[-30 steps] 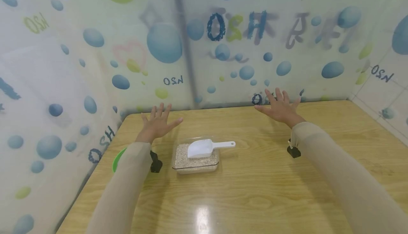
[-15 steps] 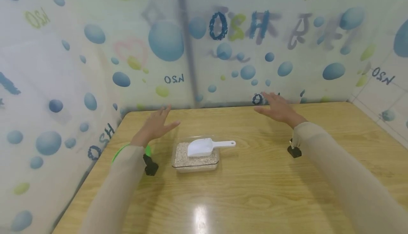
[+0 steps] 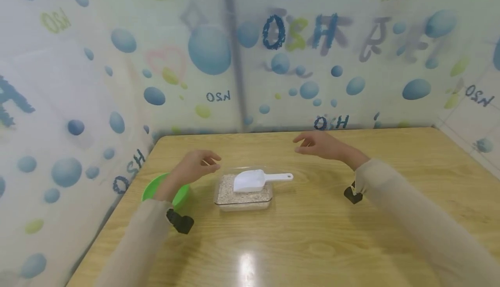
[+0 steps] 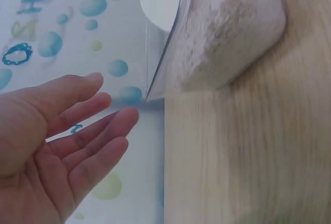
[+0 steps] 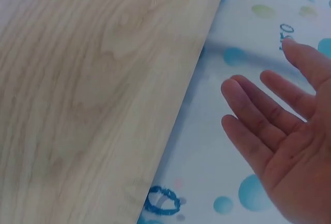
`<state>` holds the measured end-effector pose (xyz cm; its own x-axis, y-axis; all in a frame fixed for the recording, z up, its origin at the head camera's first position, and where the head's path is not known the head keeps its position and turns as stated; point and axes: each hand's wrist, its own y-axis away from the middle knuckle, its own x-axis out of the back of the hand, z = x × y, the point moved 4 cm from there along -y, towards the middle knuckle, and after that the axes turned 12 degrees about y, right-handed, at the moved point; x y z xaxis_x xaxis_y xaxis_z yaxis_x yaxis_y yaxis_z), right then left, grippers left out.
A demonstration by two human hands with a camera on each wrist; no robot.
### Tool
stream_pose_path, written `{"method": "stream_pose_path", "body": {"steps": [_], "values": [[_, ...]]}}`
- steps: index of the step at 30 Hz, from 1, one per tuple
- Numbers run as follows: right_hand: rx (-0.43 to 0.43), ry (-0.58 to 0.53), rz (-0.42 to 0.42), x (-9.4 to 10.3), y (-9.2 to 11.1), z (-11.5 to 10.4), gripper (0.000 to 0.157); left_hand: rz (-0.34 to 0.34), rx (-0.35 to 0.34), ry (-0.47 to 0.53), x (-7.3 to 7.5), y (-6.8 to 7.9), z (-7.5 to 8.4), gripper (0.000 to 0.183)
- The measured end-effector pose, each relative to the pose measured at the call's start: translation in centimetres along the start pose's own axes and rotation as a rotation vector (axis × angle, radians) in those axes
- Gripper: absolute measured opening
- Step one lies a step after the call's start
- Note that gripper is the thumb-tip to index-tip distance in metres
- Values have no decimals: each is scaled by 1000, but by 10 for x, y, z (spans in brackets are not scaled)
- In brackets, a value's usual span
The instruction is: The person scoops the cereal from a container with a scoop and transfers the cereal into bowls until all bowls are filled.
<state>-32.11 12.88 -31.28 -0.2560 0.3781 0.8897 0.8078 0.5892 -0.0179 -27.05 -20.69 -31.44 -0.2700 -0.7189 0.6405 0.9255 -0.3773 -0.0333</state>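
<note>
A white plastic scoop (image 3: 250, 181) lies on pale grainy material (image 3: 226, 192) filling a clear rectangular container (image 3: 244, 206); its handle points right past the rim. My left hand (image 3: 195, 165) hovers left of the container, fingers loosely bent and holding nothing. Below that forearm sits a green bowl (image 3: 181, 196), partly covered by the wrist. My right hand (image 3: 321, 144) hangs over the back of the table, to the right of the scoop handle, with relaxed fingers and nothing in them. In the left wrist view the container (image 4: 227, 43) is just beyond the left hand's fingertips.
The wooden table (image 3: 312, 226) ends at the back against a patterned curtain (image 3: 258, 74) with blue and green spots. Another curtain side runs close along the table's left edge. Black wrist cameras (image 3: 180, 222) hang under both sleeves.
Both hands have drawn in from spread fingers to loosely bent ones. The left has come lower and nearer, showing more of the green bowl; the right has moved left and down. Scoop and container stay put.
</note>
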Motion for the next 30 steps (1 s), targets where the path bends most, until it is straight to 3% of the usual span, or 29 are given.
{"method": "stream_pose_path", "body": {"steps": [8, 16, 23, 30], "values": [[132, -44, -98, -18, 2, -17, 41, -1, -4, 45, -14, 19, 0, 27], [170, -72, -219, -33, 4, -28, 47, 7, 2, 97, -24, 32, -12, 30], [207, -60, -232, -44, 1, -33, 49, 64, 7, 180, -32, 38, -16, 31], [284, -58, -219, -52, -1, -39, 34, 83, 19, 256, -36, 40, -21, 33]]}}
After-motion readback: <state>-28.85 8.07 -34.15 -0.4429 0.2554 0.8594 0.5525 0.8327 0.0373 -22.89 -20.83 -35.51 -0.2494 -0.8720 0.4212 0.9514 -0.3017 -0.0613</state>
